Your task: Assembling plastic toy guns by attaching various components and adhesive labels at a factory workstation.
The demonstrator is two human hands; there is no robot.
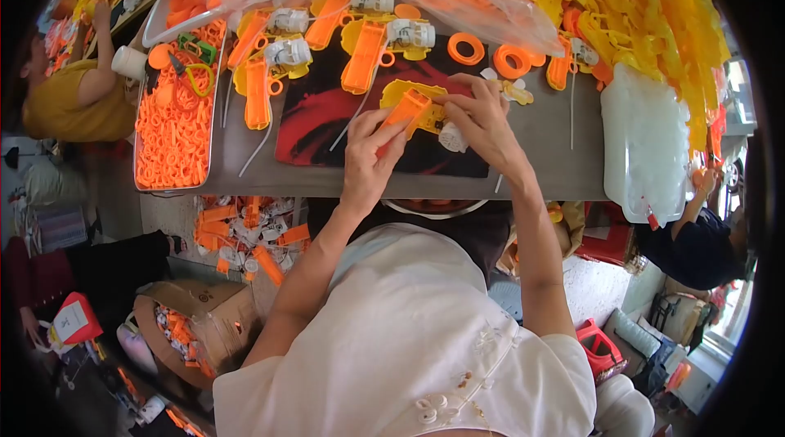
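Orange-and-yellow assembly (pixel 410 108): left hand (pixel 368 151) grips it from seven o'clock, right hand (pixel 488 122) pinches its edge from three. White cylinder (pixel 452 138) sits at four o'clock

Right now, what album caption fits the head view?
Left hand grips an orange-yellow plastic assembly, right hand touching it, above a red-black mat, near a rectangular tray of orange plastic parts.

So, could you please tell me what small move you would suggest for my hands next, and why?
Perhaps press the long orange plastic piece gently against the yellow plastic shell: the left hand grips the orange piece over the shell, the right hand is at the shell's right side, where it could steady things, and I cannot tell whether the piece is fully seated.
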